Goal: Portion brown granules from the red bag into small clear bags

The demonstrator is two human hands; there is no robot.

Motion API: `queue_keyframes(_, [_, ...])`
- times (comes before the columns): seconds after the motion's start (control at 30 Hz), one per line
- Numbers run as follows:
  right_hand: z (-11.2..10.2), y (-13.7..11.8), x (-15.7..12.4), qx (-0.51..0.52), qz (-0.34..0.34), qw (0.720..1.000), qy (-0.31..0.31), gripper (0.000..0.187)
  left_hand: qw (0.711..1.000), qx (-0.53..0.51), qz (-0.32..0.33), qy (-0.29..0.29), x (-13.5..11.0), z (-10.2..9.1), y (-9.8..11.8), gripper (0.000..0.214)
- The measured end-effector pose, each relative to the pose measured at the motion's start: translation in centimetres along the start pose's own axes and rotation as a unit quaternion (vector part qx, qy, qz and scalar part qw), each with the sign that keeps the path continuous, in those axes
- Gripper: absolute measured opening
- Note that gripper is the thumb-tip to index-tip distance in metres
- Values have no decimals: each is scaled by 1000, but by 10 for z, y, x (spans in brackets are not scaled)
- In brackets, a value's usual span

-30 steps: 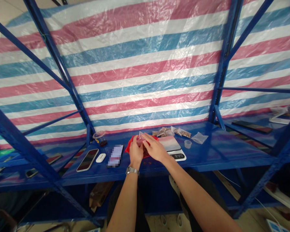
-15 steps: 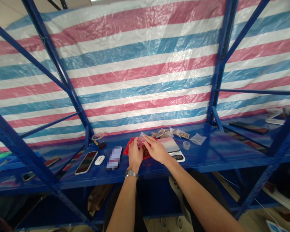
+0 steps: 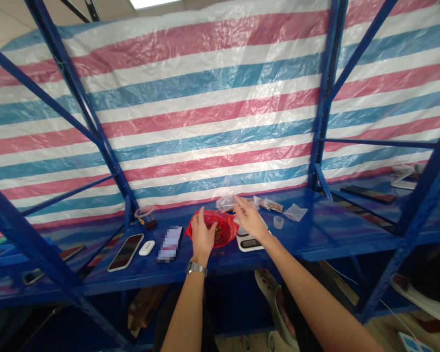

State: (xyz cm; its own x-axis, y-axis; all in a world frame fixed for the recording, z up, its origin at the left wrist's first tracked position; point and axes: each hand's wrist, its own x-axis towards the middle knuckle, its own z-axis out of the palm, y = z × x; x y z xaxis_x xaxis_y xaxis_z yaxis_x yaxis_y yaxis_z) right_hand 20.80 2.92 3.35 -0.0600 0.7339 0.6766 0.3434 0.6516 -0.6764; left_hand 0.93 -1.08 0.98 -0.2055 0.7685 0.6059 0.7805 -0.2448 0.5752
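One red plastic bag (image 3: 225, 227) lay on the blue steel shelf (image 3: 326, 230), overlapping the front left of a white digital scale (image 3: 250, 243). It held a heap of small brown pieces (image 3: 217, 234), their kind too small to tell; a few loose pieces (image 3: 216, 253) lay on the shelf just below it. My left hand (image 3: 202, 235) was over the bag's left side, its fingers (image 3: 198, 220) spread and released, grasping nothing. My right hand (image 3: 250, 218) was extended, its fingers (image 3: 240, 205) open, with the tips at one crumpled clear plastic bag (image 3: 226, 204) behind the red bag; I cannot tell whether they touched it. Further right were one small clear cup (image 3: 277, 222), one clear bag with brown contents (image 3: 270, 205) and one flat clear bag (image 3: 295, 212). To the left lay one smartphone (image 3: 125, 252), one white oval case (image 3: 146, 248), one pixelated item (image 3: 169, 244) and one clear cup with dark contents (image 3: 145, 217).
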Motion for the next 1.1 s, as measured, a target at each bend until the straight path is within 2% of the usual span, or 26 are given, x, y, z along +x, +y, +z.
queue_keyframes(0.1, [-41, 24, 15, -16, 56, 990, 125, 58, 1000, -1, -7, 7, 0, -6, 0, 65])
queue_keyframes(0.2, [-92, 51, 18, -92, 179, 953, 227, 60, 1000, 4, -8, 19, 1, -14, -1, 56])
queue_keyframes(0.27, [-121, 64, 11, -211, 268, 913, 222, 61, 1000, 3, -10, 29, 1, -19, -1, 51])
queue_keyframes(0.33, [-141, 74, 1, -249, 309, 894, 207, 62, 999, -2, -10, 37, 2, -23, -1, 48])
queue_keyframes(0.43, [-155, 82, -13, -283, 361, 873, 164, 60, 999, -14, -8, 48, 2, -24, 0, 45])
queue_keyframes(0.53, [-158, 87, -21, -337, 407, 840, 122, 59, 998, -17, -13, 52, 3, -23, 0, 42])
queue_keyframes(0.63, [-153, 86, -22, -408, 396, 813, 128, 62, 999, -2, -18, 49, 3, -22, 1, 42])
queue_keyframes(0.67, [-151, 84, -21, -418, 376, 816, 135, 60, 999, 3, -21, 49, 3, -22, 2, 42])
queue_keyframes(0.73, [-142, 79, -17, -415, 330, 839, 119, 52, 998, 12, -24, 49, 3, -21, 4, 41])
queue_keyframes(0.8, [-130, 74, -10, -400, 283, 870, 59, 48, 998, 17, -26, 50, 3, -19, 6, 40])
queue_keyframes(0.87, [-117, 70, -4, -390, 252, 885, -14, 53, 998, 19, -26, 49, 3, -17, 7, 39])
queue_keyframes(0.97, [-101, 71, 4, -383, 247, 887, -80, 62, 998, 18, -23, 53, 2, -17, 7, 37])
queue_keyframes(1.1, [-94, 79, 10, -372, 272, 882, -97, 67, 998, 15, -25, 61, 2, -21, 4, 36])
